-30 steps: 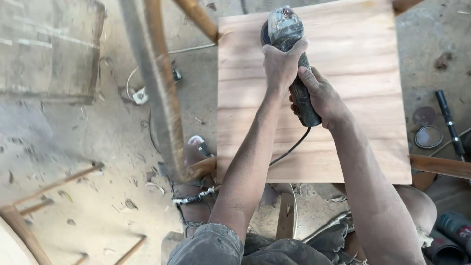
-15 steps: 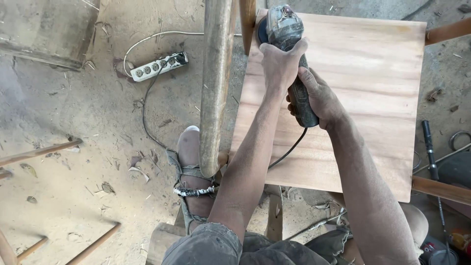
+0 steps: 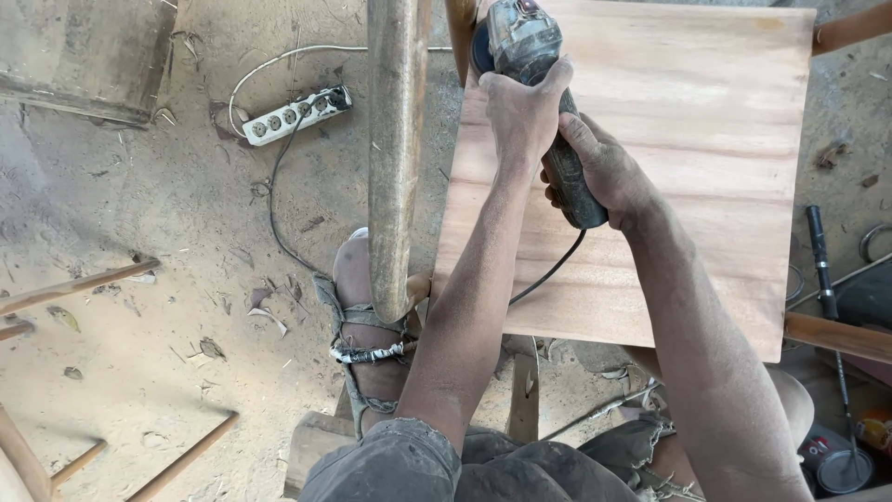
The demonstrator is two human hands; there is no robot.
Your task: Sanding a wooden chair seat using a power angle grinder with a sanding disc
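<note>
Dusty floor at left, white power strip (image 3: 297, 113) with cable lying on it. Thick wooden leg (image 3: 394, 158) stands beside the panel's left edge; sandalled foot (image 3: 364, 321) below it. Left hand (image 3: 520, 112) wrapped tight over the head of the angle grinder (image 3: 534, 84), which sits at the wooden panel's (image 3: 706, 177) upper left corner. Right hand (image 3: 604, 172) closed round the grinder's dark rear handle, cord trailing down. Far right, black rod-like tool (image 3: 821, 260) on the ground.
</note>
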